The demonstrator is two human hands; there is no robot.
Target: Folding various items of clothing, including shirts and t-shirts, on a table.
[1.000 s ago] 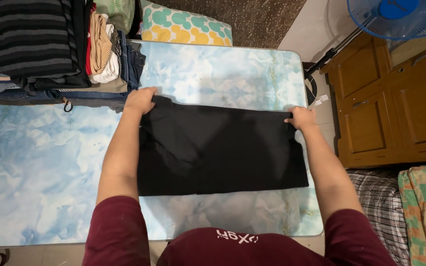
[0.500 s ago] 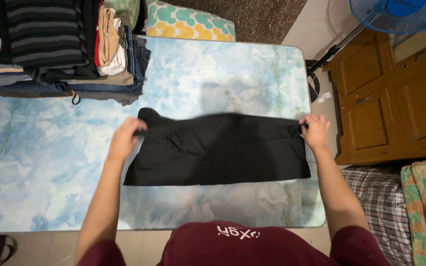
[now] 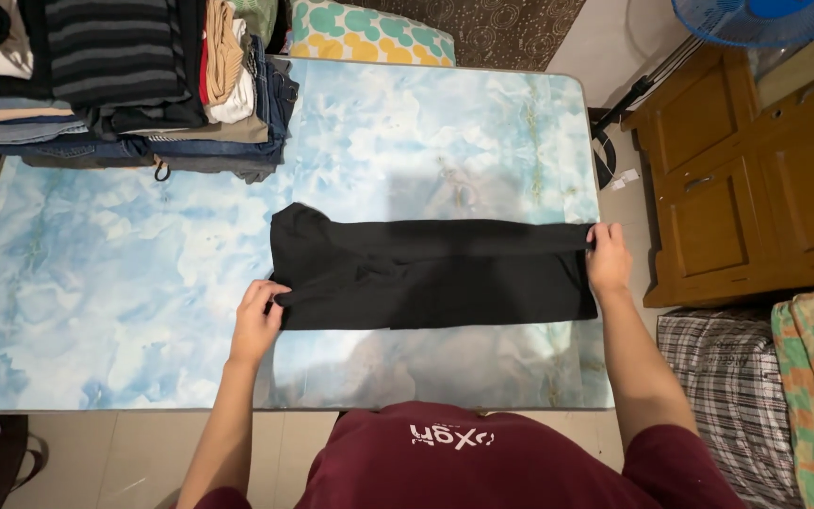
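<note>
My left hand (image 3: 256, 323) & right hand (image 3: 607, 258) pinch the black cloth (image 3: 431, 275); a loose grip could mess up the fold.

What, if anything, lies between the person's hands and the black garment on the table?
Nothing visible. The left hand grips the black garment at its near left corner, and the right hand holds its right edge. The stacked clothes sit apart, at the far left of the table.

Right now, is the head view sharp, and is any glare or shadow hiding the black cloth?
Head view: sharp, no motion blur; black garment is too dark to show fold detail; soft sheen and the person's shadow lie on the tabletop below it; both hands show clearly.
</note>
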